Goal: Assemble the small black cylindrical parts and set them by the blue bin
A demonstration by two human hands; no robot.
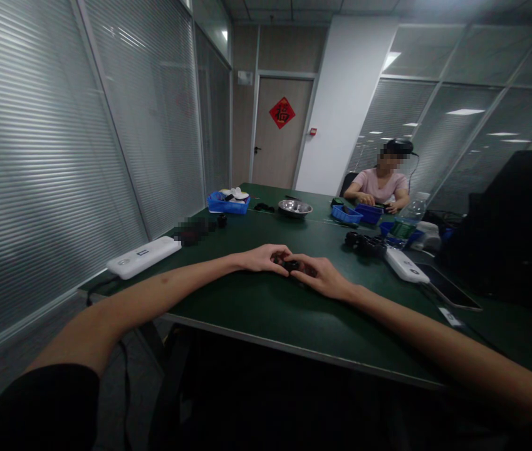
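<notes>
Just above the green tabletop [256,307], both my hands close around a small black round part [291,266]. My left hand [266,258] grips it from the left, thumb in front and fingers curled behind. From the right, my right hand [322,275] pinches it with thumb and fingertips. Its exact kind is too dark and small to make out, and the fingers cover much of it. Several similar black parts [364,243] lie in a heap to the right of my right hand.
White power banks [146,257] with cables lie at left and right; a phone [448,287] is beside the right one. Farther back stand a metal bowl [295,210], a blue basket [228,203] and a water bottle [406,220]. A person [383,181] works across the table.
</notes>
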